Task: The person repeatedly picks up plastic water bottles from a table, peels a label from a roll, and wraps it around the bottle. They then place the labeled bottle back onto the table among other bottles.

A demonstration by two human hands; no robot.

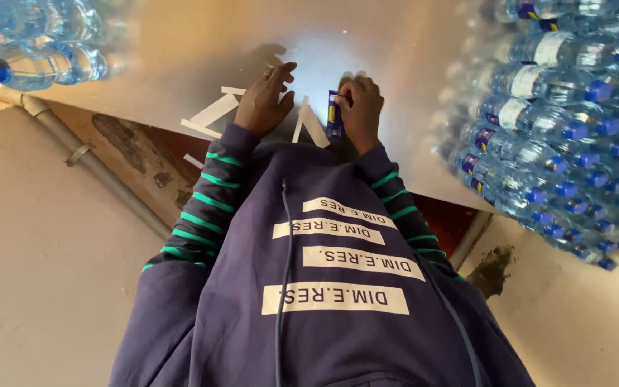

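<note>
Across the upper half of the view: broad, pale grey, smooth-topped bench [395, 50], serving as the flat work surface for both hands.

Along its right edge: large stack of clear plastic water bottles with blue caps and white-and-blue labels [567, 122], lying on their sides, caps outward. Probably kept to the margin so that the centre stays free. Smaller group of the same blue-capped bottles [30, 43] at the far left corner.

Below the bench, left: grey metal pipe [87, 161] running diagonally over a beige surface.

Foreground: dark blue hooded sweatshirt with green-striped cuffs [324, 301], both sleeves reaching forward to the bench edge.

Left hand [270, 100]: laid palm down on the bench, fingers loosely spread, ring on one finger. Seemingly pressing to steady the work. Touching or just beside the long white paper-like strips forming an angular shape [213, 115].

Right hand [360, 107]: curled, fingers closed around a small blue-and-white tube-shaped object [334, 115], held upright with its lower end at the bench surface. Kind of object too small to tell.

Between the hands: second white angled strip [311, 123], flat on the bench, just left of the tube and near the left hand's thumb side. Exact contact with either hand not discernible.
</note>
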